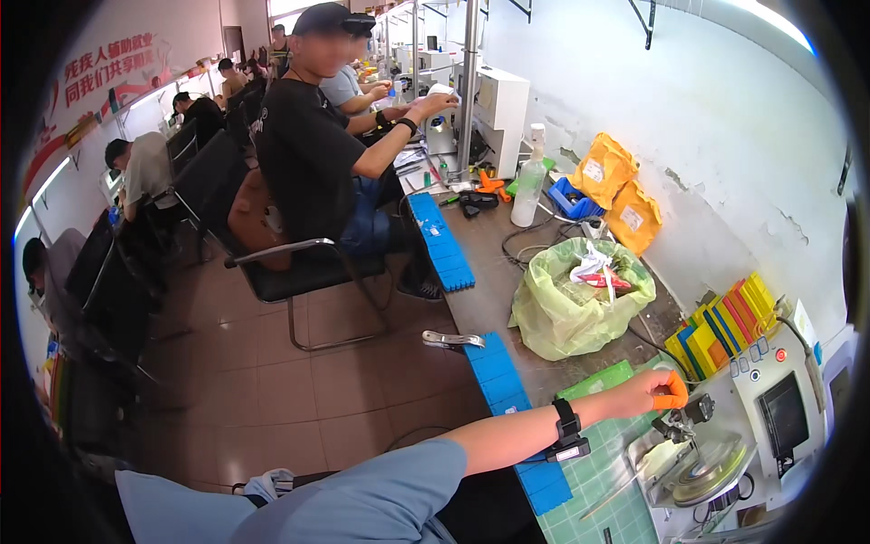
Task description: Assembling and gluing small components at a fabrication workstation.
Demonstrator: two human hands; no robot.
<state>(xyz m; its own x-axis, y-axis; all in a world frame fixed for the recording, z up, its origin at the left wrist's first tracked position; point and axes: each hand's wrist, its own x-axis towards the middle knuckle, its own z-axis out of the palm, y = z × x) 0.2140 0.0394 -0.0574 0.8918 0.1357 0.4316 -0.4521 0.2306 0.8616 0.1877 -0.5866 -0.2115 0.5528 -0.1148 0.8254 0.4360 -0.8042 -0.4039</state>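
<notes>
My left arm, in a light blue sleeve, reaches across to the right over the bench. A black band with a small black box is on its wrist. My left hand (654, 392) has orange covers on its fingers, which are bent and pressed together; what they hold, if anything, is hidden. Just beneath and beside it is a small dark metal fixture (685, 419) on a white bench machine (770, 399). A round disc (707, 476) sits low on that machine. My right hand does not show.
A bin with a pale green bag (580, 304) stands beyond my arm. Colourful upright sheets (725, 322) stand by the wall. A green cutting mat (603, 480), blue edge strips (503, 385), and a clear spray bottle (528, 189) are on the bench. A co-worker (313, 154) sits farther along.
</notes>
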